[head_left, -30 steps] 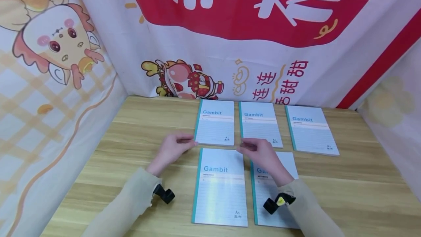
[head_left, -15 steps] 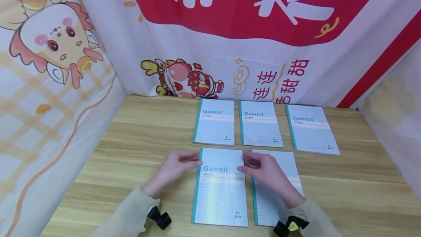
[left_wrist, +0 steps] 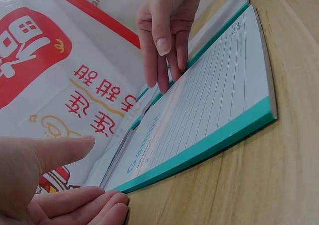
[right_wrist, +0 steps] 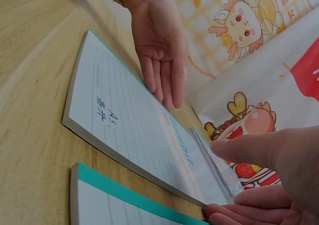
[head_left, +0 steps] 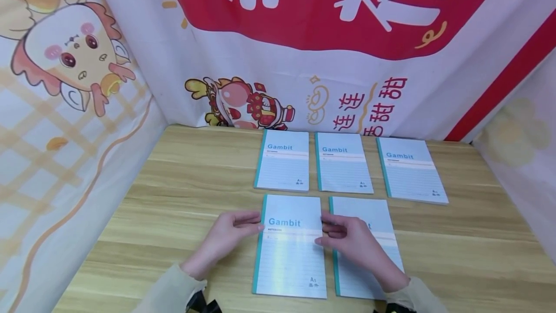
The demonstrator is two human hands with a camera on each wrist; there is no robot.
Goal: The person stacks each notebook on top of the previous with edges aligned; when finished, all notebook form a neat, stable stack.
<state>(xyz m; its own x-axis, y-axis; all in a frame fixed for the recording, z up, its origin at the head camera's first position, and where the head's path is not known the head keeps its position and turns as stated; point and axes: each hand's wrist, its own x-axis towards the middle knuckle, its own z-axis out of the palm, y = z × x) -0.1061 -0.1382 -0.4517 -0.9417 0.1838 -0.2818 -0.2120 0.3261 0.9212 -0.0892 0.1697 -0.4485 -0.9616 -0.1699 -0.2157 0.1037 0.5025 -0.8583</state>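
The near-left notebook (head_left: pixel 290 248) is lying flat on the counter (head_left: pixel 182 192), directly in front of the far-left notebook (head_left: pixel 283 160) and just to the left of a second near notebook (head_left: pixel 369 235), whose left edge is running alongside it. The left hand (head_left: pixel 228 235) is touching its teal spine edge near the top corner with straight fingertips (left_wrist: pixel 107 201), thumb hovering above. The right hand (head_left: pixel 347 240) is meeting the opposite edge the same way, fingers (right_wrist: pixel 234 207) extended. Both grips are narrow and flat, clasping nothing; whether they are pinching the cover I cannot tell. Judging from this, even pressure from both sides, fingertips kept low against the counter, should be keeping the notebook square to its row.
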